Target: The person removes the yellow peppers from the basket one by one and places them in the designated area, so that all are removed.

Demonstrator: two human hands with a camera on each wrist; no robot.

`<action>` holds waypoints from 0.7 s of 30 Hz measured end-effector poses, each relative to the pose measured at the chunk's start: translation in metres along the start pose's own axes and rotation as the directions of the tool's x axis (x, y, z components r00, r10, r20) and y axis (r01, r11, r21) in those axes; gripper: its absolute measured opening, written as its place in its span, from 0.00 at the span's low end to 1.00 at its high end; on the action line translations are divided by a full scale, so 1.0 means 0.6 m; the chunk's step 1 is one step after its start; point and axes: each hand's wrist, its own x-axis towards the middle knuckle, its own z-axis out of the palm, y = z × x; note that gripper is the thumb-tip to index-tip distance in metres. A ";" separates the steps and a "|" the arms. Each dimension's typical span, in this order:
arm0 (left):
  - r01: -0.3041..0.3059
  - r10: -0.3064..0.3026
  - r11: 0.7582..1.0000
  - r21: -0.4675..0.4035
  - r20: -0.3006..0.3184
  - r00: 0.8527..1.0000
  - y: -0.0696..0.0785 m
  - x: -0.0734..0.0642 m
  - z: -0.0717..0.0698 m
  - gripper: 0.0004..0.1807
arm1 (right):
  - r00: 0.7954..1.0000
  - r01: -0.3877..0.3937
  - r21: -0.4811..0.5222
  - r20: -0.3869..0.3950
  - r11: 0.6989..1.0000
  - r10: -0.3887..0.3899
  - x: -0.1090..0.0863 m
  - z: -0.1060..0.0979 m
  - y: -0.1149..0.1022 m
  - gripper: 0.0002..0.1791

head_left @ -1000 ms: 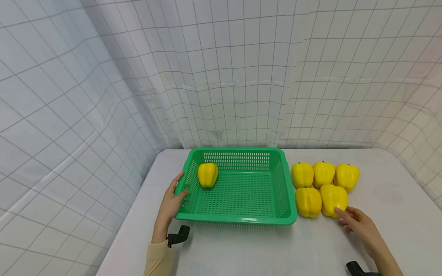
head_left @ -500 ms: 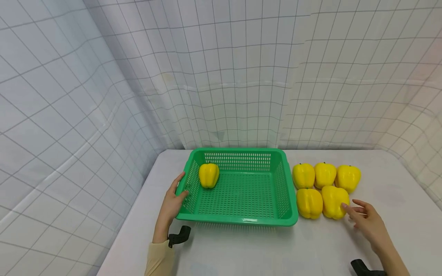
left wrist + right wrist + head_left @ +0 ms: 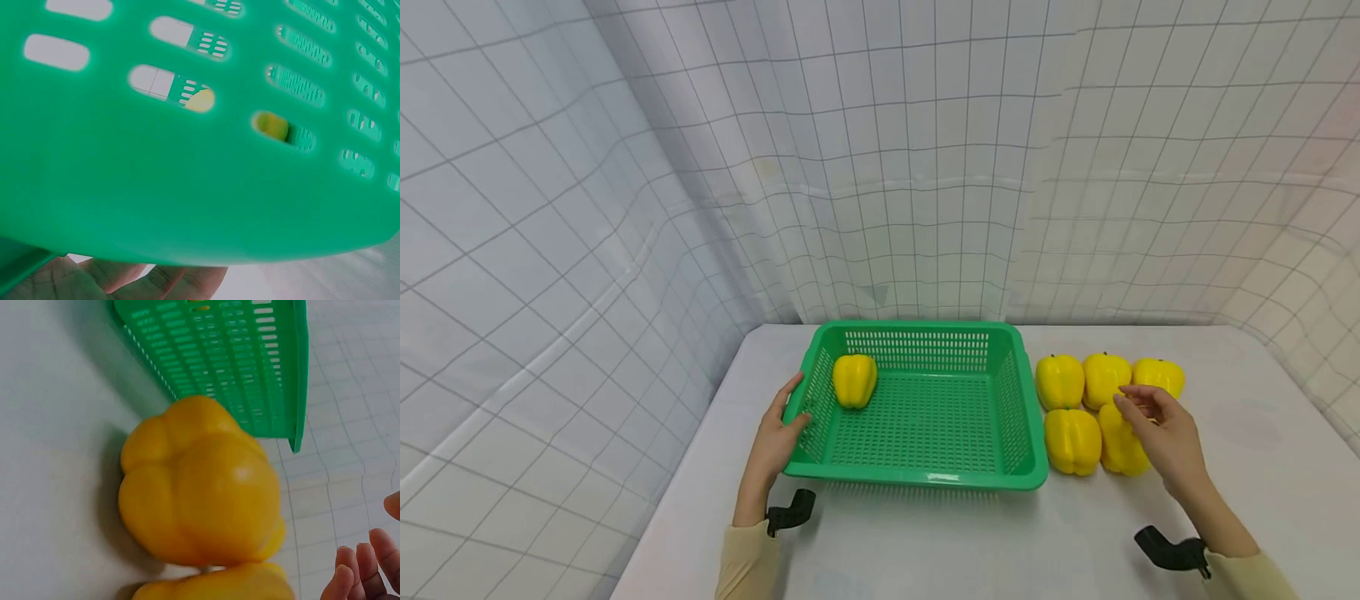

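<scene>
My left hand (image 3: 772,442) grips the left side of a green plastic basket (image 3: 925,478), thumb over the rim and fingers along the outside. In the left wrist view the slotted basket wall (image 3: 187,181) fills most of the picture, with fingers (image 3: 156,284) below it. Inside the basket, toward its left end, lies a yellow bell pepper (image 3: 853,381). To the right of the basket, my right hand (image 3: 1172,442) hovers over the front-right yellow pepper (image 3: 1120,454), partly covering it. Its fingers (image 3: 369,569) are loosely bent and hold nothing.
Beside the front-right pepper sits another yellow pepper (image 3: 1072,442). Behind them stand a left pepper (image 3: 1060,381), a middle pepper (image 3: 1107,379) and a right pepper (image 3: 1159,375). A gridded white curtain (image 3: 925,208) surrounds the white table (image 3: 940,542).
My right hand has left the side of the front-right pepper and risen up and to the left over it. The left hand stays on the basket.
</scene>
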 end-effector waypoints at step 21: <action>0.001 -0.001 1.000 0.000 0.000 1.000 0.001 0.000 0.000 0.34 | 0.839 0.407 0.140 0.333 0.902 -0.430 0.063 0.139 -0.178 0.10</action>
